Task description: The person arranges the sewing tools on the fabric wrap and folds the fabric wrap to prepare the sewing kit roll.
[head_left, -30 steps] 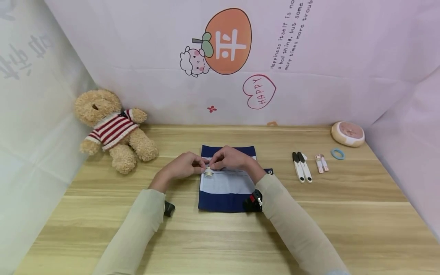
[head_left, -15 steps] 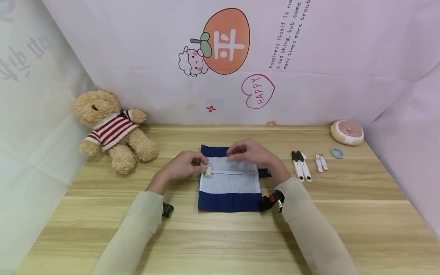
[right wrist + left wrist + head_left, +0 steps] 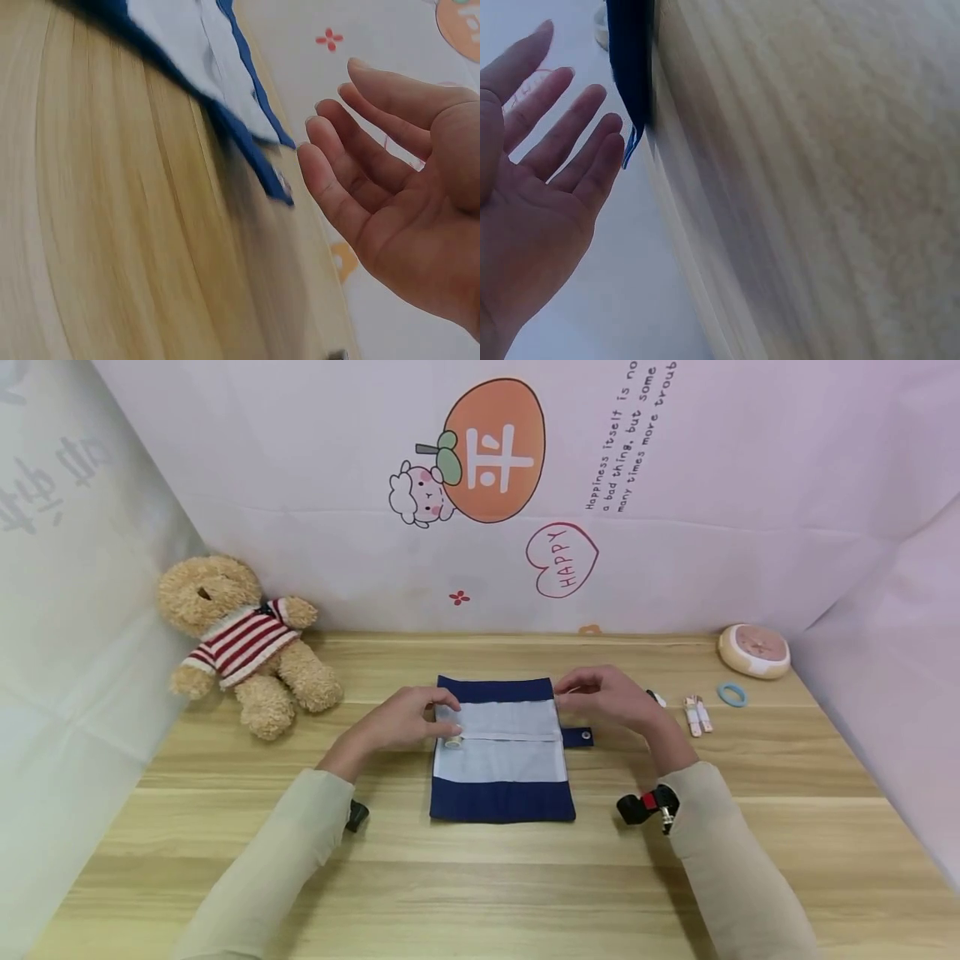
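A navy and white fabric pouch (image 3: 501, 802) lies unfolded on the table, its strap with a snap button (image 3: 577, 737) sticking out to the right. On its left part stands a small pale spool-like roll (image 3: 453, 743), partly covered by my left thumb. My left hand (image 3: 401, 722) hovers at the pouch's left edge, thumb and fingers spread apart; the left wrist view shows its palm bare. Beyond the upper right corner of the pouch is my right hand (image 3: 609, 697), fingers loosely bent. Nothing lies in that hand (image 3: 397, 165) in the right wrist view.
To the right lie small folded strips (image 3: 697, 717), a light blue ring (image 3: 732, 695) and a round cushion-like case (image 3: 754, 652). My right hand mostly hides two black-and-white pen-like tools. A teddy bear (image 3: 247, 643) sits at the back left, against the printed backdrop (image 3: 337, 468).
My right hand has left the roll and moved right, past the pouch's edge. My left hand has loosened its fingers from the roll and stays beside it.
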Available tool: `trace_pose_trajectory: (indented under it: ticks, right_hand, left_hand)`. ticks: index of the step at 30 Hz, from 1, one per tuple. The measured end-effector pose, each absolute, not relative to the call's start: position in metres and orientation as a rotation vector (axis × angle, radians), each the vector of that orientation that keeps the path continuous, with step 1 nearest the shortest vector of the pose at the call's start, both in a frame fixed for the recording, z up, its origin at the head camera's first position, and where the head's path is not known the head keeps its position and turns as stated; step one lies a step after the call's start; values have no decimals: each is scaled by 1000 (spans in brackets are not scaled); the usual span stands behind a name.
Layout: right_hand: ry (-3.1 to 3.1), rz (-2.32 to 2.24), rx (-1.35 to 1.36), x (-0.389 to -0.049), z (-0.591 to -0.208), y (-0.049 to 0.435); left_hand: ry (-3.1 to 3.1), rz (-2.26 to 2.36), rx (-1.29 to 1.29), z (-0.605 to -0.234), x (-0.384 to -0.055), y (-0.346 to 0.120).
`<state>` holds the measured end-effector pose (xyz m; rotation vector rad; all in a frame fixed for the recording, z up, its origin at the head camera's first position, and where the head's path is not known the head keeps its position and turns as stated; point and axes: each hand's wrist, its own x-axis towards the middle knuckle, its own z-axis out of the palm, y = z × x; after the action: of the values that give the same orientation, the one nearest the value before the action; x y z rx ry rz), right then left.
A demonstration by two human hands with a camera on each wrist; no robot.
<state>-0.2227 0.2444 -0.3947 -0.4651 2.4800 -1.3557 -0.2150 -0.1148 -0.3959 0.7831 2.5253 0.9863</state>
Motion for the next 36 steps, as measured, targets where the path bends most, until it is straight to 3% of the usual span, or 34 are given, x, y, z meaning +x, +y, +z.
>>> trace_pose_trajectory:
  ticks: [17, 36]
  right_hand:
    - [2500, -1350, -272, -214, -395, 297]
    - [2553, -1277, -62, -213, -392, 337]
  left_hand:
    - [2532, 775, 1048, -407, -213, -102]
    - [2497, 613, 1054, -407, -215, -97]
